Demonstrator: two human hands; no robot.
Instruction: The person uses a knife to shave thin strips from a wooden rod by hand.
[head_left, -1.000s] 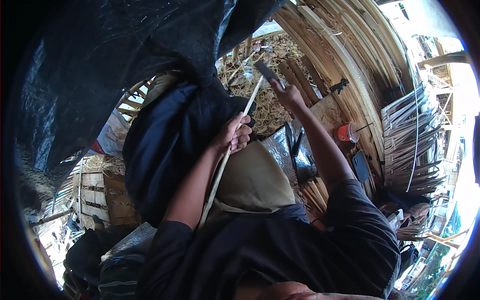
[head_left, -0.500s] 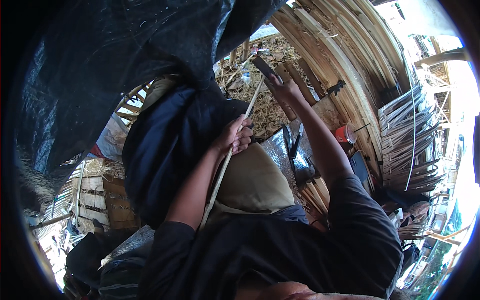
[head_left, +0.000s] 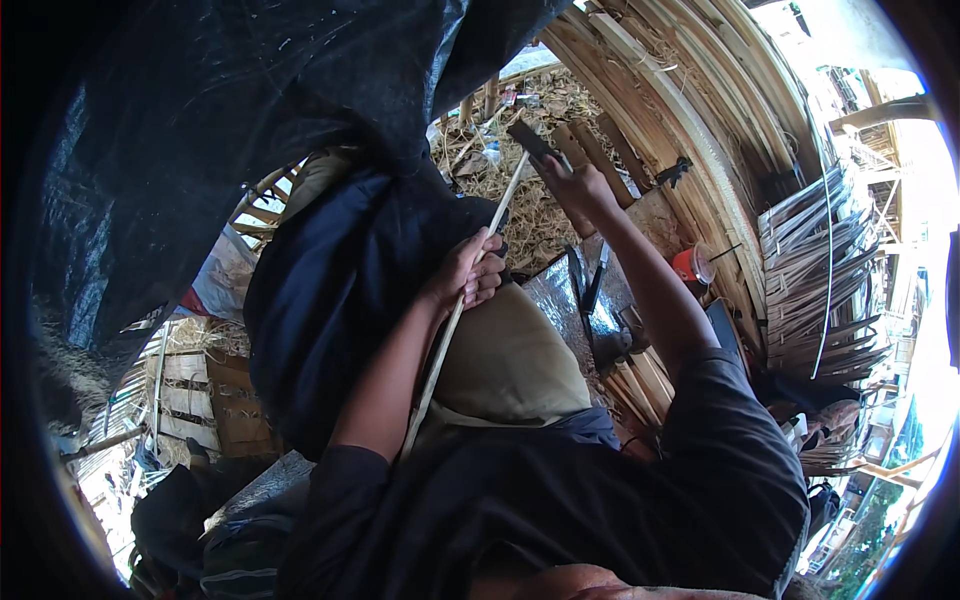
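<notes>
My left hand (head_left: 474,268) is wrapped round a long, thin, pale wooden stick (head_left: 438,368), pinning it over my lap. The stick slants from my waist up to the far right, and its far tip meets the underside of a dark flat blade-like tool (head_left: 533,143). The tool is in my right hand (head_left: 585,190), fingers closed on its near end; its exact kind is hard to make out. Beige cloth (head_left: 510,350) and dark blue cloth (head_left: 335,290) cover my legs beneath the stick.
Right of my lap lie a shiny silver sheet (head_left: 550,290) with black-handled tools (head_left: 590,285), a red cup (head_left: 692,265) and cut wood pieces (head_left: 640,385). Long wooden strips (head_left: 690,130) curve along the right. Shavings (head_left: 530,215) cover the ground; a black tarp (head_left: 240,110) hangs at upper left.
My right hand and the dark tool have shifted slightly right and down, the tool turning a little. My left hand and the stick stay in place.
</notes>
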